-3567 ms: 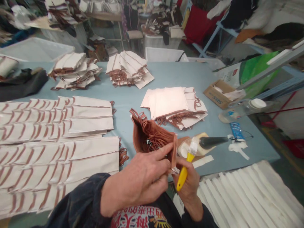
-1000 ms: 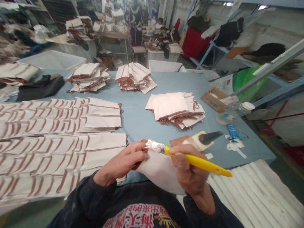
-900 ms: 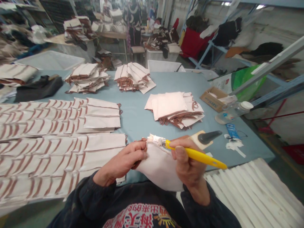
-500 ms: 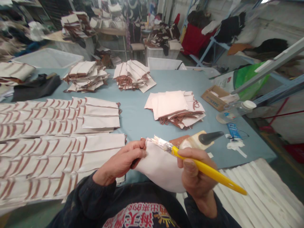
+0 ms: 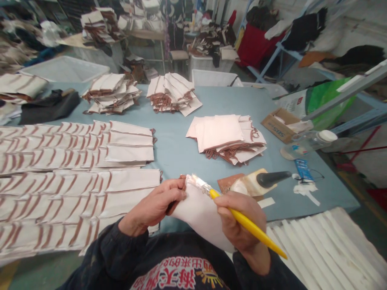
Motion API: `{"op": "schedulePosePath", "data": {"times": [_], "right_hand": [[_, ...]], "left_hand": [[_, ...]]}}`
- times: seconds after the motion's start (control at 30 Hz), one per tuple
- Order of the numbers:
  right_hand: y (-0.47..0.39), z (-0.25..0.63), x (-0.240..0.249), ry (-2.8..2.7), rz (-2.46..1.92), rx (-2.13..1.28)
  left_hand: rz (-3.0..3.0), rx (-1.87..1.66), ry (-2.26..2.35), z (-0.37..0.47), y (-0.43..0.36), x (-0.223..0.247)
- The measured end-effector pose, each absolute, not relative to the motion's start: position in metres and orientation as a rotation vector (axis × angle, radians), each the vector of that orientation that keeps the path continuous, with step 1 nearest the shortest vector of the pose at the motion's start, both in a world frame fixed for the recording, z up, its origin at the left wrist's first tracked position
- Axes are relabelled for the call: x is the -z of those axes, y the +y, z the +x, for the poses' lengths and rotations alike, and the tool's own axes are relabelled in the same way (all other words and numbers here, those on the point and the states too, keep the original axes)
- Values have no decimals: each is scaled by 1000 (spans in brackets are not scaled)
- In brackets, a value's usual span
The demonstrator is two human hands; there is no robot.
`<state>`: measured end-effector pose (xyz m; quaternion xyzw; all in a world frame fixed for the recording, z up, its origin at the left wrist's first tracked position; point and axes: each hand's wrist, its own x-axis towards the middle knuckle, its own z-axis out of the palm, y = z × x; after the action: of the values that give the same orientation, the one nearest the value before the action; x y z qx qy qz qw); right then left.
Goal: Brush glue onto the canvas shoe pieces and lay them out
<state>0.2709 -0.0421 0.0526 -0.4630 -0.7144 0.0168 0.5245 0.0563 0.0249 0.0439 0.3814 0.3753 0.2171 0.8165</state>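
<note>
My left hand (image 5: 159, 203) pinches one end of a pale leather-like piece (image 5: 205, 219) with a brown underside, which curves across in front of my body. In my right hand (image 5: 242, 219) is a paintbrush (image 5: 250, 227) with a yellow handle. Its whitish bristles rest against the upper edge of the piece, close to my left fingertips. Beyond my right hand lies a cream container (image 5: 254, 181) with a dark handle-like part, beside a brown scrap (image 5: 225, 183). The lower part of the piece is partly hidden behind my right hand.
Overlapping rows of pale, brown-edged pieces (image 5: 75, 193) cover the table's left. A stack of similar pieces (image 5: 219, 131) sits ahead, with more stacks behind. At right are a cardboard box (image 5: 279, 125), a clear jar (image 5: 305, 145) and folded white strips (image 5: 326, 245).
My right hand and the brush have moved left, bringing the bristles nearer my left fingertips along the edge. My left hand keeps its hold. The whole view has shifted slightly.
</note>
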Motion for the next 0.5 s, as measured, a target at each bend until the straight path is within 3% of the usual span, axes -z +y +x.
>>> {"op": "schedulePosePath", "data": {"times": [0.5], "right_hand": [[-32, 272, -33, -1454, -1085, -314]], "left_hand": [[816, -467, 822, 55, 31, -43]]}}
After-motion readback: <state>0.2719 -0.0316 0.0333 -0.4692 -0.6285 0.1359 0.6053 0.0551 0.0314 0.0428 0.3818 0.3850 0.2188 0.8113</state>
